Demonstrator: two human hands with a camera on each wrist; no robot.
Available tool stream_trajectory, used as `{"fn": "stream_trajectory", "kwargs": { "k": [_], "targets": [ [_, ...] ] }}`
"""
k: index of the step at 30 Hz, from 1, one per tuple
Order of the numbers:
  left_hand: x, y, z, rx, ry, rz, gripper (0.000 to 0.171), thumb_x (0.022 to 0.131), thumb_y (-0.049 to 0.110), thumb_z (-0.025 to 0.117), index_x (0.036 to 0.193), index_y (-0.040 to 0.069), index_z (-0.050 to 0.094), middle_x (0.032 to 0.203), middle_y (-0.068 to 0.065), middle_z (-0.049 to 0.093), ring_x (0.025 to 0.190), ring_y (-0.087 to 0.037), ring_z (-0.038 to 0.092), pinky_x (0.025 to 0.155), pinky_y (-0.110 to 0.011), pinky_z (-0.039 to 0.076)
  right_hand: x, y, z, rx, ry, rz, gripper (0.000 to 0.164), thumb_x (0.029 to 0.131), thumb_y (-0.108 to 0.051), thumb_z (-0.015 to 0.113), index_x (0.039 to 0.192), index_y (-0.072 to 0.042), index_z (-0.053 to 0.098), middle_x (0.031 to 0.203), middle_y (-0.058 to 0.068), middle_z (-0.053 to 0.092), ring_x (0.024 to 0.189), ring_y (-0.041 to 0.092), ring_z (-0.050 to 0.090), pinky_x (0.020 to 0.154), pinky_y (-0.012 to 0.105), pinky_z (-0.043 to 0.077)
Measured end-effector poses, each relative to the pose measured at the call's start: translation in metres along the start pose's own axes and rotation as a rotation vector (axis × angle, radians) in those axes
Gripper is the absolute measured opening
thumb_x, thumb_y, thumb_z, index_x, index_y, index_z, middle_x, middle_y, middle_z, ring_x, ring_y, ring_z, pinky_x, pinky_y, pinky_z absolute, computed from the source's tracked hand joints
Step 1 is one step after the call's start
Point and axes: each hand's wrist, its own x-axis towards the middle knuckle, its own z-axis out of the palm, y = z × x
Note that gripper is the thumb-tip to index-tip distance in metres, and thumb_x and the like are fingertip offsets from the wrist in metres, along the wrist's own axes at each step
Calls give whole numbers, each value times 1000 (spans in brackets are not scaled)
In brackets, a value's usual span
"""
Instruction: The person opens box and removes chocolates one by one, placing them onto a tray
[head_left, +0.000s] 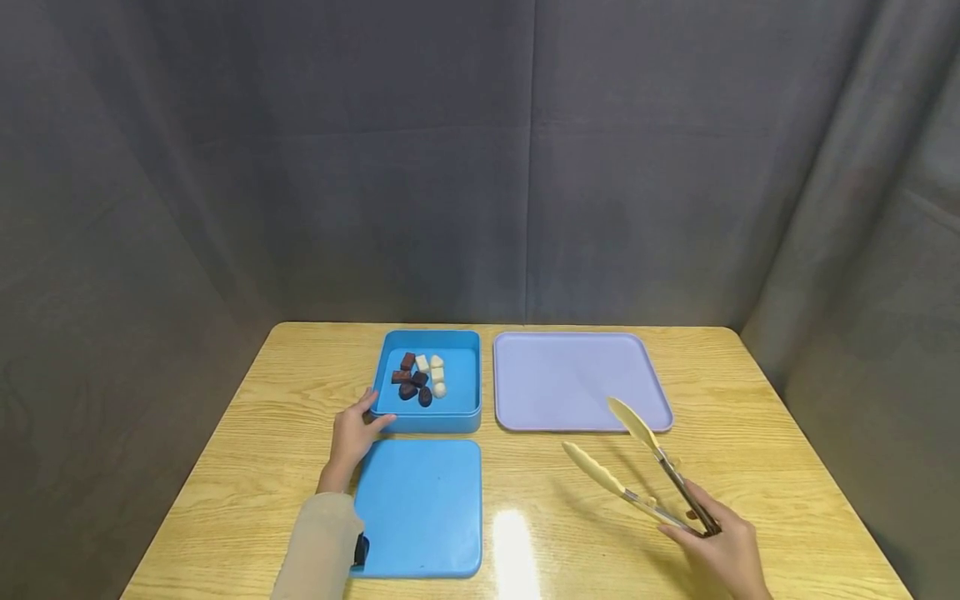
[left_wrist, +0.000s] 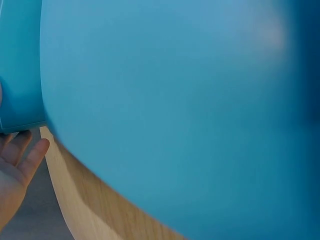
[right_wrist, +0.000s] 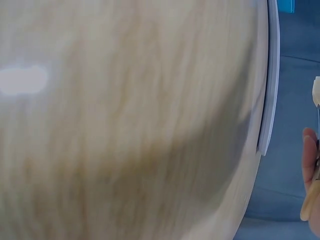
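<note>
A square blue box (head_left: 429, 423) stands at the back left of the table, with several brown and white chocolates (head_left: 438, 375) grouped on its floor. My left hand (head_left: 351, 435) touches its near left corner, thumb along the front wall and fingers by the left side. In the left wrist view the extended fingers (left_wrist: 34, 159) rest near the box's bottom edge. Over the table's right part, my right hand (head_left: 726, 546) grips a pair of tongs (head_left: 596, 468) by the hinge end. The cream tips of these tongs are spread apart with nothing between them.
A flat blue lid (head_left: 420, 508) lies just in front of the box, partly under my left forearm. To the right of the box is a lilac tray (head_left: 577, 375), its near right corner overlapped by one tong tip. Grey curtains (head_left: 525, 167) hang behind the wooden table (head_left: 247, 467).
</note>
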Motion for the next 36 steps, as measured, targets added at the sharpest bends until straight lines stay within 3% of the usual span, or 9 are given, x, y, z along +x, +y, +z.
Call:
{"fn": "stream_trajectory", "kwargs": {
  "k": [7, 22, 36],
  "targets": [
    [-2, 2, -1, 21, 13, 12, 60, 80, 19, 68, 128, -7, 43, 133, -22, 37, 121, -35, 35, 94, -45, 35, 6, -2, 9, 24, -9, -46, 65, 45, -7, 87, 104, 6, 64, 83, 20, 66, 60, 14, 62, 52, 13, 47],
    [1, 5, 0, 27, 34, 39, 59, 77, 20, 71, 124, -8, 47, 131, -21, 40, 120, -35, 37, 95, -45, 35, 17, -16, 22, 79, 9, -39, 62, 45, -3, 87, 102, 6, 65, 79, 20, 66, 60, 11, 61, 49, 12, 46],
    [-2, 3, 0, 50, 52, 65, 58, 78, 22, 70, 121, -10, 49, 129, -23, 41, 119, -37, 38, 94, -45, 35, 29, -29, 41, 88, 7, -140, 63, 43, -5, 87, 101, 8, 64, 73, 17, 66, 56, 16, 61, 47, 15, 46]
  ]
}}
